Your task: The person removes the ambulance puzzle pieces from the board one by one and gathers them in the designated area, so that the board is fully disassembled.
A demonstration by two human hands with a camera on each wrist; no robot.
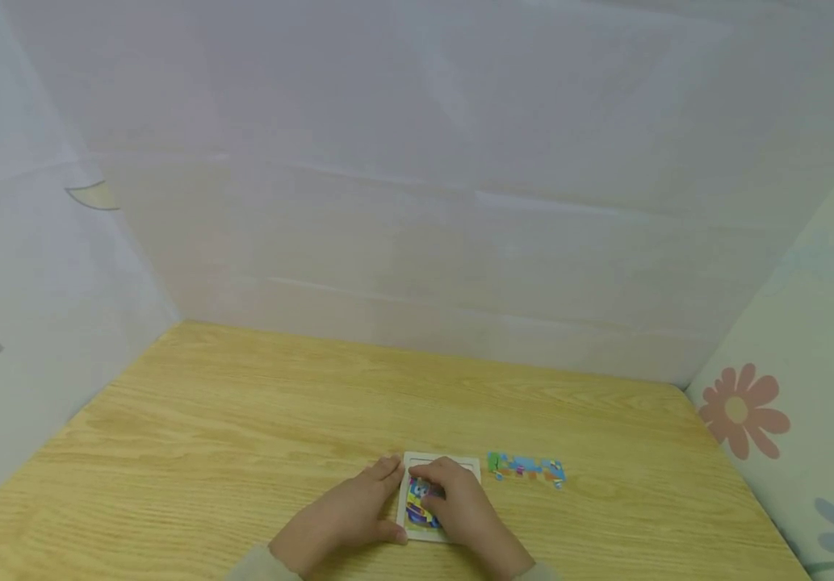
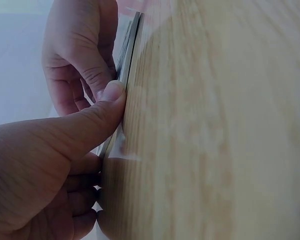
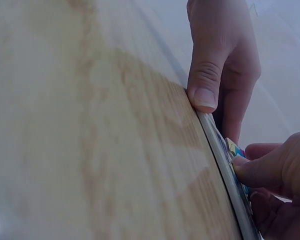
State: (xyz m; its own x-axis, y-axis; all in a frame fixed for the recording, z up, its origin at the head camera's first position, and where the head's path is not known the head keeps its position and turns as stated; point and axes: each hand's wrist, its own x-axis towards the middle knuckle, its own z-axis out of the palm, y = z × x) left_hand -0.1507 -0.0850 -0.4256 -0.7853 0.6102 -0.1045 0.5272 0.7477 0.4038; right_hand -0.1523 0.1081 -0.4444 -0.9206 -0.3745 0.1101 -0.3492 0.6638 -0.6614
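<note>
A small puzzle board with a pale rim (image 1: 442, 456) lies near the front of the table, with a colourful picture (image 1: 418, 510) partly laid inside it. My left hand (image 1: 354, 507) steadies the board's left side; its thumb presses on the edge in the left wrist view, and its fingers are extended. Over the board, my right hand (image 1: 460, 504) pinches a colourful piece (image 3: 235, 151) between thumb and fingers, low against the board's surface. That hand hides the right part of the picture.
Several joined or closely placed puzzle pieces (image 1: 525, 466) lie on the wooden table (image 1: 242, 420) to the right of the board. Pale cloth walls (image 1: 424, 242) with printed shapes surround the table at the back and both sides.
</note>
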